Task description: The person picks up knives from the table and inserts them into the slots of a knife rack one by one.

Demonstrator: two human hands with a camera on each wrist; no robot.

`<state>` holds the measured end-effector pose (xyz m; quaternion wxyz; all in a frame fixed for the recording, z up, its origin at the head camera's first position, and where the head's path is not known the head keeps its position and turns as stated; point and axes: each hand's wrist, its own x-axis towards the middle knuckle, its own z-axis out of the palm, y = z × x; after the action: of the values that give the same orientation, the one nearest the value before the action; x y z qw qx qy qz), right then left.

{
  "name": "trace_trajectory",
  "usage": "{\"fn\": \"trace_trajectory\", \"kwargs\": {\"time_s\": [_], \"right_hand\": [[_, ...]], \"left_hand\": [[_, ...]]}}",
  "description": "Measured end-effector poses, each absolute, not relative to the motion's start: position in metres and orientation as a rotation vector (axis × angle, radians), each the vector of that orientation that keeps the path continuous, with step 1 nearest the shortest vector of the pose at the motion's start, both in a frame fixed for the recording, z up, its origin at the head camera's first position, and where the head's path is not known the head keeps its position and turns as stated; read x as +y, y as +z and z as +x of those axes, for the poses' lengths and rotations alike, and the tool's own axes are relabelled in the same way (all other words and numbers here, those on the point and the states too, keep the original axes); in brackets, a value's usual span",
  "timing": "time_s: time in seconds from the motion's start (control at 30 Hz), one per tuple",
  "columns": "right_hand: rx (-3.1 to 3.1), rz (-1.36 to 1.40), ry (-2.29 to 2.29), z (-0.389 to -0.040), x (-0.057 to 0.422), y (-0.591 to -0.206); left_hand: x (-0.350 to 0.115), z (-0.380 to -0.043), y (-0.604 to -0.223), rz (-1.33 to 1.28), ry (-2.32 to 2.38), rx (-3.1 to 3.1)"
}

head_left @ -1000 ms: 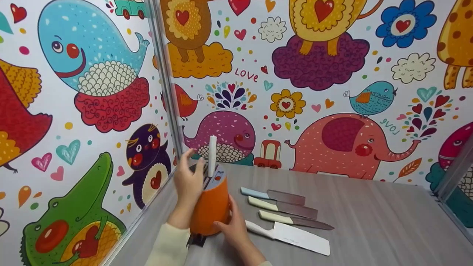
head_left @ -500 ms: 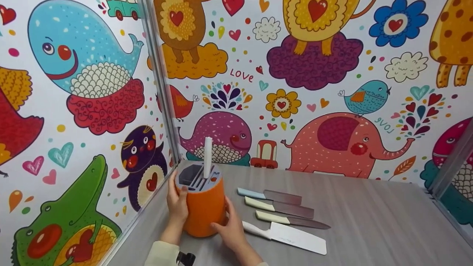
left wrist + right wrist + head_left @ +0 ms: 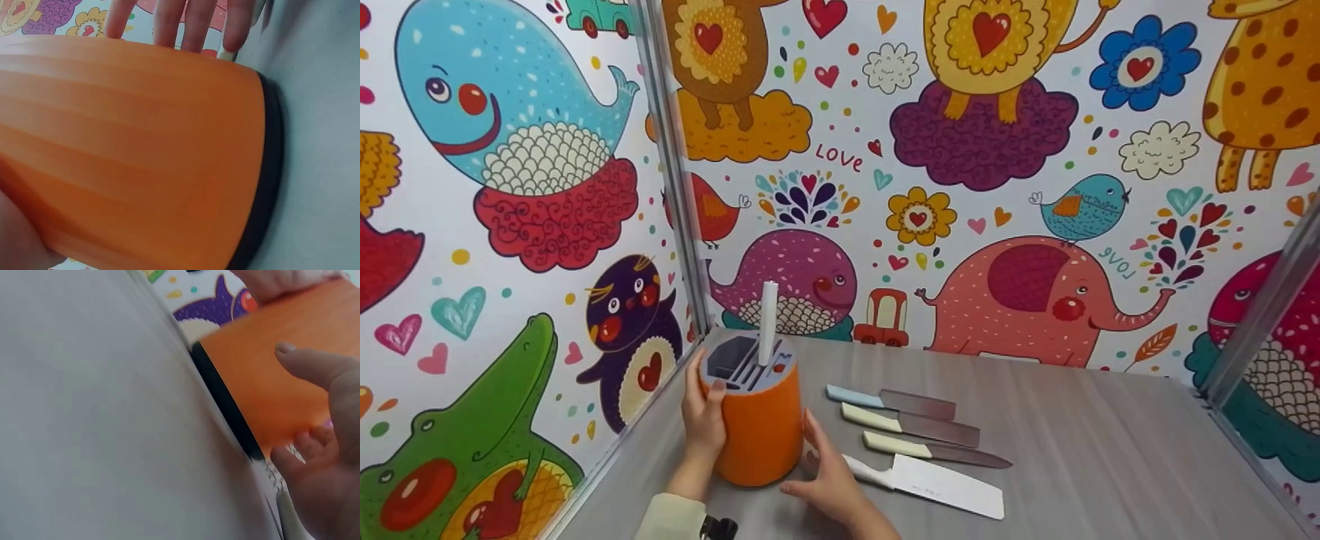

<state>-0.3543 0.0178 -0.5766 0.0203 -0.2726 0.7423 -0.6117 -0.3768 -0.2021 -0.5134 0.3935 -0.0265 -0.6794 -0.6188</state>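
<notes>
An orange knife block (image 3: 761,431) with a grey slotted top stands upright at the table's left side, near the wall corner. One white handle (image 3: 769,322) sticks up out of a slot. My left hand (image 3: 701,420) grips the block's left side, thumb on its front. My right hand (image 3: 825,476) lies with straight fingers by the block's lower right side; whether it touches the block is unclear. In the left wrist view the block (image 3: 140,152) fills the frame, with the right hand's fingers (image 3: 185,22) beyond it. The right wrist view shows the block (image 3: 281,371) and its black base.
Three knives with pale handles, one blue (image 3: 885,401) and two cream (image 3: 907,424) (image 3: 934,448), lie side by side right of the block. A white cleaver (image 3: 934,486) lies nearest me. The grey table (image 3: 1110,465) is walled by cartoon-printed panels at left and back.
The block, tilted a second ago, now stands upright. My left hand slid from its top rim down to its side. My right hand has eased off its lower side.
</notes>
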Motion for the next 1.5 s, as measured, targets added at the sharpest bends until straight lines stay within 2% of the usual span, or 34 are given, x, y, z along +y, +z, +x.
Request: {"fn": "trace_trajectory", "kwargs": {"time_s": [0.17,0.27,0.43,0.6,1.17,1.5], "right_hand": [[2.411,-0.960,-1.961,-0.365,0.041,-0.568],[2.650,-1.020,-1.741,-0.370,0.060,-0.560],[2.880,-0.832,-1.223,-0.371,0.089,-0.545],[2.907,-0.780,-1.082,-0.371,0.104,-0.545],[2.931,-0.763,-1.022,-0.372,0.116,-0.552],[3.000,-0.746,-0.930,-0.368,0.107,-0.555]], "left_hand": [[-0.204,-0.378,-0.508,-0.047,-1.604,-1.744],[-0.204,-0.376,-0.505,-0.021,-1.614,-1.752],[-0.206,-0.374,-0.507,-0.021,-1.607,-1.750],[-0.208,-0.374,-0.510,-0.012,-1.590,-1.745],[-0.202,-0.374,-0.511,0.011,-1.565,-1.764],[-0.199,-0.373,-0.509,0.016,-1.609,-1.751]]}}
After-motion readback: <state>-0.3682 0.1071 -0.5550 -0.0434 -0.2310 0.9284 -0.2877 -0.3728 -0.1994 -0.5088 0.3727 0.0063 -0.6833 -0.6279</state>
